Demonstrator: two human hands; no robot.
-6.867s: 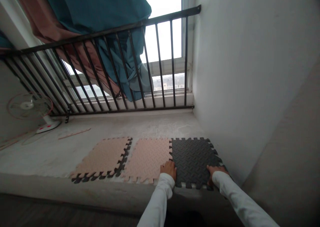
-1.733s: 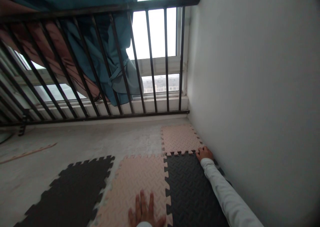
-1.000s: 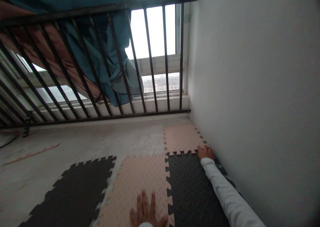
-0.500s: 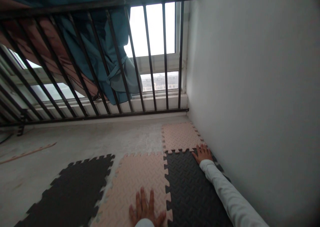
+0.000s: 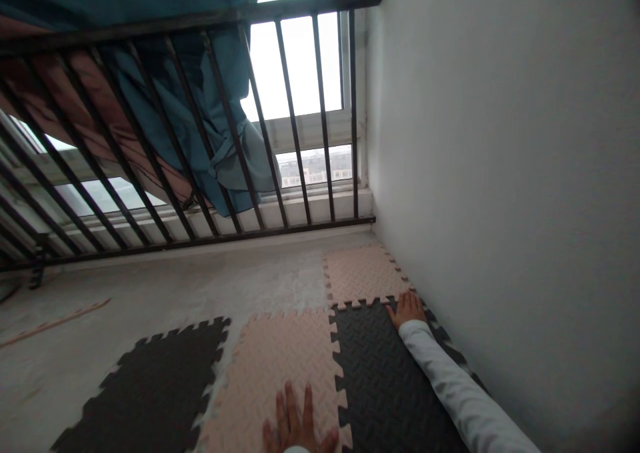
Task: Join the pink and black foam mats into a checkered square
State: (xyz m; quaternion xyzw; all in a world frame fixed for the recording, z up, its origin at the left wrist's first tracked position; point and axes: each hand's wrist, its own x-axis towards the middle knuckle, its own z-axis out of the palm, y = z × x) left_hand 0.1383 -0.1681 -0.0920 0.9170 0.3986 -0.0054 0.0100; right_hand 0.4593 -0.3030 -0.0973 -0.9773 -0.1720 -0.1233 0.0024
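My left hand (image 5: pixel 296 423) lies flat with spread fingers on a pink foam puzzle mat (image 5: pixel 275 360). My right hand (image 5: pixel 409 308) is pressed flat near the far right corner of a black foam mat (image 5: pixel 385 373), close to the wall. That black mat meets the near pink mat along its left side. Beyond it lies another pink mat (image 5: pixel 365 273), touching its far edge. A second black mat (image 5: pixel 155 386) lies to the left, with a strip of bare floor between it and the near pink mat.
A white wall (image 5: pixel 500 173) rises on the right. Black metal railing (image 5: pixel 200 233) crosses in front of the window, with teal and pink curtains (image 5: pixel 200 120) behind it. On the concrete floor (image 5: pixel 225 280) lies a thin pink edge strip (image 5: pixel 60 321).
The view has tilted slightly. Both hands stay flat on the mats in nearly the same places, and the mats show no clear shift.
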